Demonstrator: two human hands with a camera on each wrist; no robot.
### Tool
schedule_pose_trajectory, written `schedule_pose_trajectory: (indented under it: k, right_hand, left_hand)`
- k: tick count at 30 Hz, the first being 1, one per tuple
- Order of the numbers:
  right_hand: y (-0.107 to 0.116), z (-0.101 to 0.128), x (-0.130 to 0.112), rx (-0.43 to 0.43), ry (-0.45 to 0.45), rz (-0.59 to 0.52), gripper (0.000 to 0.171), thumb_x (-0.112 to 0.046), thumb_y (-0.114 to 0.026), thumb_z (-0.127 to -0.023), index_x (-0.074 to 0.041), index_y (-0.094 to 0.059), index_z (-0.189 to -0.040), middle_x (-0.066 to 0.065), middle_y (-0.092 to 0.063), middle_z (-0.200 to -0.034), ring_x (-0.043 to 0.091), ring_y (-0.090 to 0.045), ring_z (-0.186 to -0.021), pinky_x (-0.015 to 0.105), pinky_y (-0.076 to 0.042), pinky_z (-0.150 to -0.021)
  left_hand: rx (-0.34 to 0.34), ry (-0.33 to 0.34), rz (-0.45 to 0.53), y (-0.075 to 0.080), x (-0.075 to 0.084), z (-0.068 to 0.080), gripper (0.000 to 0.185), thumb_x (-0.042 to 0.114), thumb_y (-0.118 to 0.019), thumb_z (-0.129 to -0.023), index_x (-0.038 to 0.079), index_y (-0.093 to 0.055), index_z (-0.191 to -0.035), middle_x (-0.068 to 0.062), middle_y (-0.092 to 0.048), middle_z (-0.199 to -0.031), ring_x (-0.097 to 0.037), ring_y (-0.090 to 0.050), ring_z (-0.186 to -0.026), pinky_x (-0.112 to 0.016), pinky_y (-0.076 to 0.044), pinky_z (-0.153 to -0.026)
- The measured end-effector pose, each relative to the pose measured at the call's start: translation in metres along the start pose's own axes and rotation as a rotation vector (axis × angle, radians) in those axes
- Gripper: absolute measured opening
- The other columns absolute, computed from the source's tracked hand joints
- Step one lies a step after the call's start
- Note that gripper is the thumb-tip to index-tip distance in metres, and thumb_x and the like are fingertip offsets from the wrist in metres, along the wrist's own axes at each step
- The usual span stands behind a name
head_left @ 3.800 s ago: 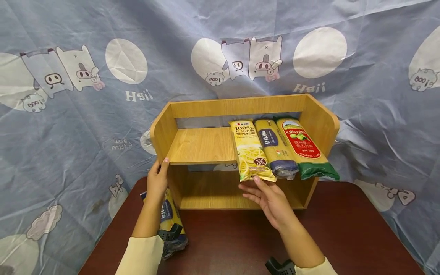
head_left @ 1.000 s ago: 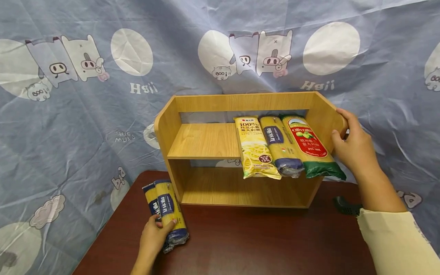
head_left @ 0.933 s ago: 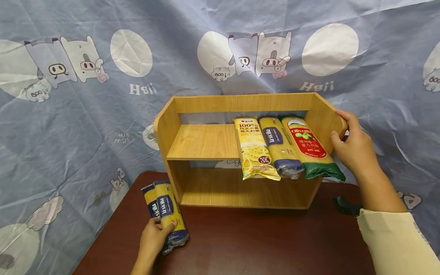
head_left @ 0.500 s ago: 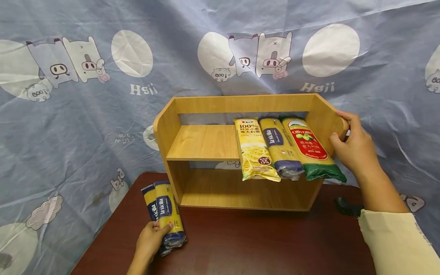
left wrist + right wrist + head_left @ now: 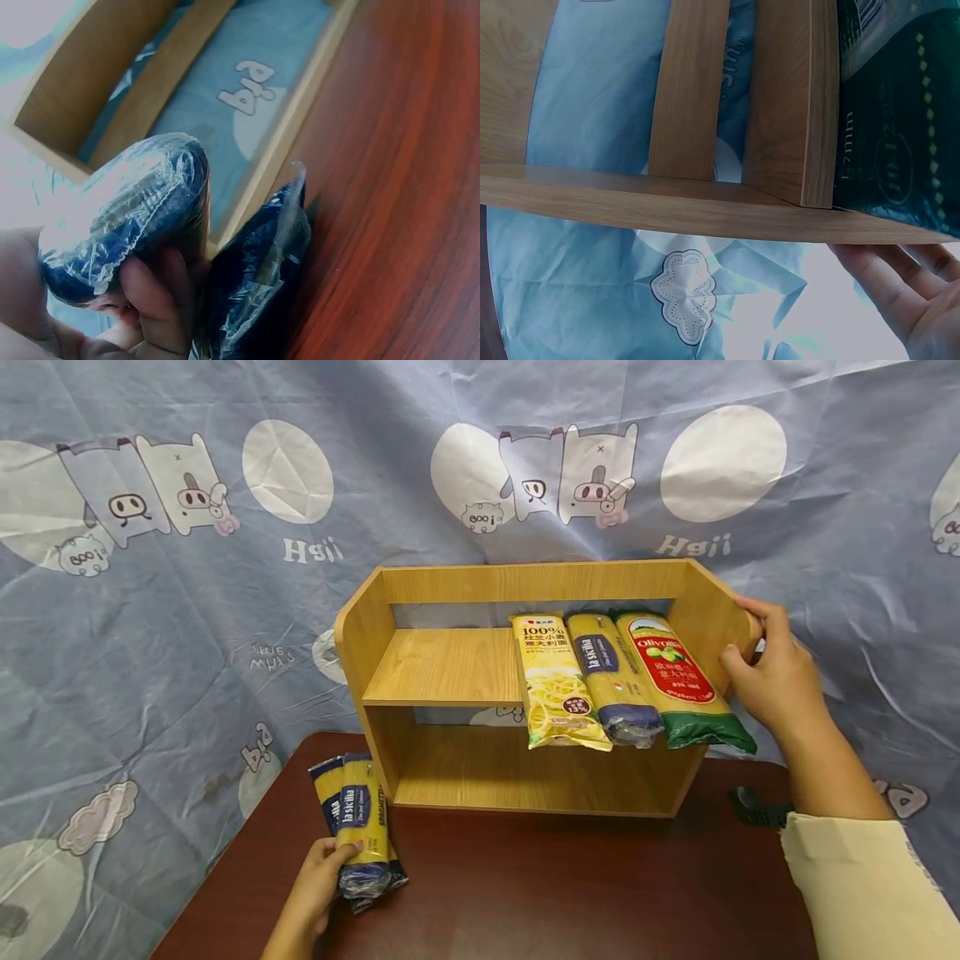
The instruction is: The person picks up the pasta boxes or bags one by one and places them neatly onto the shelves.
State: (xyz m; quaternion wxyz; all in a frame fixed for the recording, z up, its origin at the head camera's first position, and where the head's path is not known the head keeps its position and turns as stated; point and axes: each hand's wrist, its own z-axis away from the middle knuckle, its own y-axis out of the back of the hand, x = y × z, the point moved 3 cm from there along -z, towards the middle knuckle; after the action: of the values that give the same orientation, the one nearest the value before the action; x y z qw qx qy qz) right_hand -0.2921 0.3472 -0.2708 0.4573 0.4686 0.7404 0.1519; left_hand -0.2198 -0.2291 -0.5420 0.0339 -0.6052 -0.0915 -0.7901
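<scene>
My left hand grips the near end of a la sicilia spaghetti packet, thumb on top. It lies slantwise across a second spaghetti packet, which is partly covered. In the left wrist view, fingers curl under the held packet's crinkled end, with the other packet's dark end lower beside it. My right hand holds the right side panel of the wooden shelf, fingers outside and thumb at its front edge. The right wrist view shows that hand at the panel, beside a green packet end.
On the upper board's right half lie a light-yellow noodle packet, a la sicilia packet and a red-labelled Olivoila packet, their ends overhanging the front. The shelf stands on a dark red table before a printed cloth.
My left hand left the shelf's left side and took the spaghetti packet, then turned and drew it nearer. My right hand went from the light-yellow packet's end to the right panel.
</scene>
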Motion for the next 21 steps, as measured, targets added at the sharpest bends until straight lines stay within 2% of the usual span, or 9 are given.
schedule_pose_trajectory:
  k: [4, 10, 17, 21]
  right_hand:
    - [0.0001, -0.0006, -0.0002, -0.01, -0.01, -0.008, 0.066, -0.022, -0.051, -0.097, -0.031, -0.027, -0.157, 0.033, -0.056, -0.135, 0.052, -0.064, -0.108, 0.018, -0.036, -0.056]
    - [-0.0007, -0.001, 0.0014, -0.019, -0.02, -0.009, 0.065, -0.023, -0.051, -0.097, -0.031, -0.027, -0.157, 0.034, -0.055, -0.137, 0.052, -0.063, -0.109, 0.015, -0.034, -0.057]
    - [-0.0003, -0.001, 0.0023, -0.022, -0.019, -0.011, 0.065, -0.023, -0.051, -0.098, -0.032, -0.027, -0.157, 0.034, -0.055, -0.136, 0.052, -0.063, -0.108, 0.019, -0.036, -0.059]
    - [-0.0007, -0.0011, 0.0014, -0.024, -0.017, -0.008, 0.066, -0.023, -0.051, -0.098, -0.032, -0.026, -0.158, 0.035, -0.055, -0.136, 0.053, -0.063, -0.109, 0.021, -0.037, -0.06]
  left_hand:
    - [-0.06, 0.023, 0.104, 0.0013, -0.0011, -0.0006, 0.04, 0.022, -0.058, -0.1, -0.005, -0.042, -0.125, -0.007, -0.068, -0.094, -0.017, -0.067, -0.084, -0.032, -0.056, -0.074]
    - [-0.112, 0.055, 0.139, 0.0043, -0.0061, -0.0023, 0.043, 0.026, -0.058, -0.101, -0.003, -0.047, -0.13, -0.002, -0.07, -0.094, -0.017, -0.068, -0.087, -0.035, -0.055, -0.078]
    - [-0.075, 0.066, 0.233, 0.0039, -0.0095, -0.0053, 0.034, 0.022, -0.058, -0.1, 0.003, -0.049, -0.127, -0.001, -0.07, -0.092, -0.017, -0.068, -0.084, -0.032, -0.056, -0.073]
    - [-0.069, 0.057, 0.253, 0.0035, -0.0084, -0.0039, 0.035, 0.021, -0.057, -0.1, 0.002, -0.047, -0.128, -0.002, -0.069, -0.095, -0.017, -0.068, -0.086, -0.032, -0.056, -0.074]
